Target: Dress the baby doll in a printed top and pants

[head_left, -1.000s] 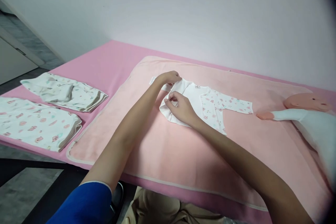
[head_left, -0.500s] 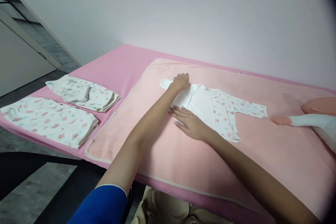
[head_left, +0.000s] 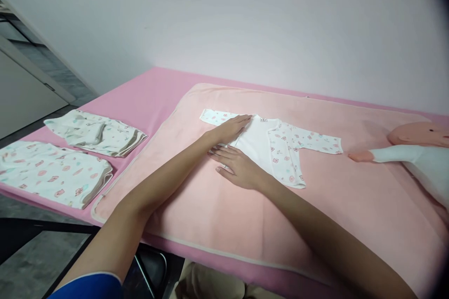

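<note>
Baby shirt (head_left: 257,142), one, lies touched by two hands (head_left: 231,128) (head_left: 239,168).

Behind the shirt (head_left: 257,145), bare blanket (head_left: 224,215) leaves room to pass before the wall (head_left: 245,23); in front, the forearms (head_left: 308,217) cross the open stretch. Rightward, the doll's arm (head_left: 398,153) blocks the way just beyond a sleeve (head_left: 321,141); folded clothes (head_left: 56,173) lie leftward.
</note>
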A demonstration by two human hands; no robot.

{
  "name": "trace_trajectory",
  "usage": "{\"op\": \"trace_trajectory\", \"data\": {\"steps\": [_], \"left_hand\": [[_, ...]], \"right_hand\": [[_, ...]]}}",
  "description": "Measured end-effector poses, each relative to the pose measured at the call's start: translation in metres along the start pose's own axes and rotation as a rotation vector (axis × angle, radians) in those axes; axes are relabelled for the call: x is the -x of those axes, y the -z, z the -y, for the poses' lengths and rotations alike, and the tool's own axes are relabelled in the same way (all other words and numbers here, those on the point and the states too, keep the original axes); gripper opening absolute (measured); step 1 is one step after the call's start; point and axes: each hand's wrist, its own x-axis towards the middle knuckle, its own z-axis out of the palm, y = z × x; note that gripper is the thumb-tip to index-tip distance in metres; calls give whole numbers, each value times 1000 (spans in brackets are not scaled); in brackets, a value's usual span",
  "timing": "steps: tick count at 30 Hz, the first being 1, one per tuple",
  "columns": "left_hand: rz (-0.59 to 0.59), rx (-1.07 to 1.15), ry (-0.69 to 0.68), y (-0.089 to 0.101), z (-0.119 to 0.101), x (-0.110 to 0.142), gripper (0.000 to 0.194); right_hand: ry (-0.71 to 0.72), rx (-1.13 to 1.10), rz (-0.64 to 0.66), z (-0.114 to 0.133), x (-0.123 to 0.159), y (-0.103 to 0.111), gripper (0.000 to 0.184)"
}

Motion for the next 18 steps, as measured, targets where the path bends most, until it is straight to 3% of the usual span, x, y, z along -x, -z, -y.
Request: {"op": "trace_trajectory", "data": {"steps": [4,11,18], "left_hand": [[32,62,40,-7,7,5,69],[119,-71,127,-8,0,-2,74],[55,-205,197,-6,-19,-5,73]], "right_hand": [[8,0,14,2,2,1,58],[33,-21,-3,4,3,1,57],[45,119,-51,13,2,-1,47]]}}
